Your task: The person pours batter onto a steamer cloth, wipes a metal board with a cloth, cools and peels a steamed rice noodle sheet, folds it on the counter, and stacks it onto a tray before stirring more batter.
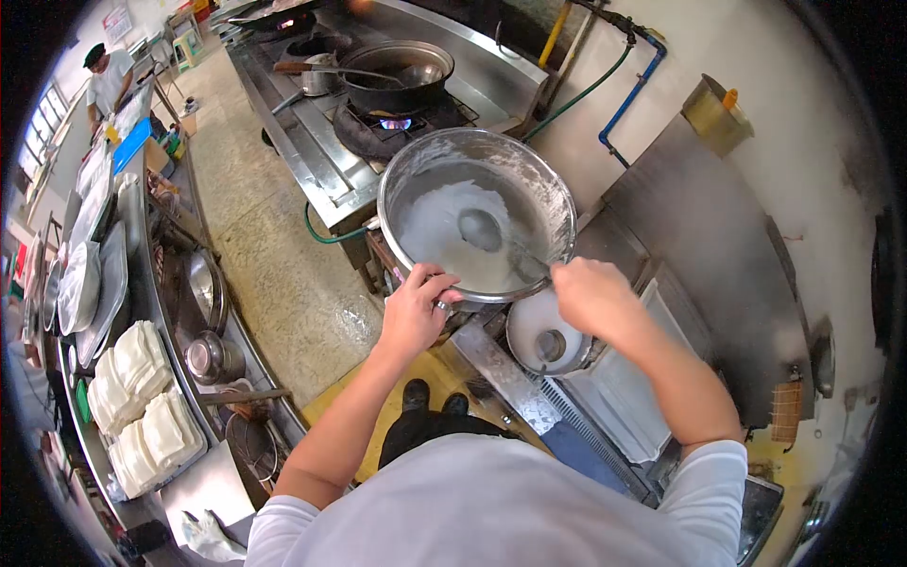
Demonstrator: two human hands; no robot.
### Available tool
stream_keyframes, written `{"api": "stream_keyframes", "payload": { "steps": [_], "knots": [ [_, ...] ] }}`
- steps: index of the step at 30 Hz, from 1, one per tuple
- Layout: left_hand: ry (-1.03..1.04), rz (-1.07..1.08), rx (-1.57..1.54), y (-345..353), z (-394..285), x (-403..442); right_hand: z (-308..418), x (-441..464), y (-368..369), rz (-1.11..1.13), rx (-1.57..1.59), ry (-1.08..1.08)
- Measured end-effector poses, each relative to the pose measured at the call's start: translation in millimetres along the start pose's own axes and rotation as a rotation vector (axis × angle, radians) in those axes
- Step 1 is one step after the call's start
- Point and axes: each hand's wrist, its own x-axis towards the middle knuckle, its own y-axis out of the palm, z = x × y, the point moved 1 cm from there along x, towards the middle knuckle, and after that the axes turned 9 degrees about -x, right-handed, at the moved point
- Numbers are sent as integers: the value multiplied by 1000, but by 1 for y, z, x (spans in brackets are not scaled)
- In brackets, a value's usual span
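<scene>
A large steel mixing bowl (pixel 557 194) holds a pale, whitish liquid (pixel 439 227), and white residue coats its inner wall. My left hand (pixel 420 307) grips the near-left rim of the bowl, fingers curled over the edge, with a ring on one finger. My right hand (pixel 593 295) is closed around the handle of a ladle (pixel 480 230) at the near-right rim. The ladle's round head lies in the liquid near the bowl's middle. Just below the bowl stands a smaller pot (pixel 515 354) with white contents and a dark round object in it.
Beyond the bowl, a wok (pixel 439 68) with a utensil sits over a lit burner (pixel 395 124) on the steel stove (pixel 326 184). A tray of stacked white sheets (pixel 142 402) stands on the left counter. A co-worker (pixel 113 80) stands far left. A white rectangular tray (pixel 628 411) lies right.
</scene>
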Motion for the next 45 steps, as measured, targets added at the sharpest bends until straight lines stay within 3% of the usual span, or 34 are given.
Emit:
{"api": "stream_keyframes", "payload": {
  "steps": [3,10,14,17,23,29,33,37,41,45],
  "knots": [
    [7,-17,5,3,1,0,0,-17,-50,104,-3,-80],
    [-10,-11,62,1,-9,0,2,15,-1,-132,88,7],
    [-45,-4,66,4,-8,-1,-11,-8,-41,76,-33,-87],
    [-30,-12,93,5,-7,-2,-4,-22,-60,79,60,-176],
    [-69,-13,135,6,-18,-5,-25,8,8,-94,59,-71],
    [-96,-13,217,9,-21,-6,-19,-30,-39,0,0,-256],
    [-119,-16,240,2,-31,-5,-32,12,25,-249,161,-111],
    [-146,-44,135,-8,-41,8,-52,-3,13,-113,37,-120],
    [-60,6,87,-9,-61,45,-31,-29,-30,-64,71,-243],
    [107,70,62,-3,-57,83,-22,9,12,-215,177,-44]
  ]
}}
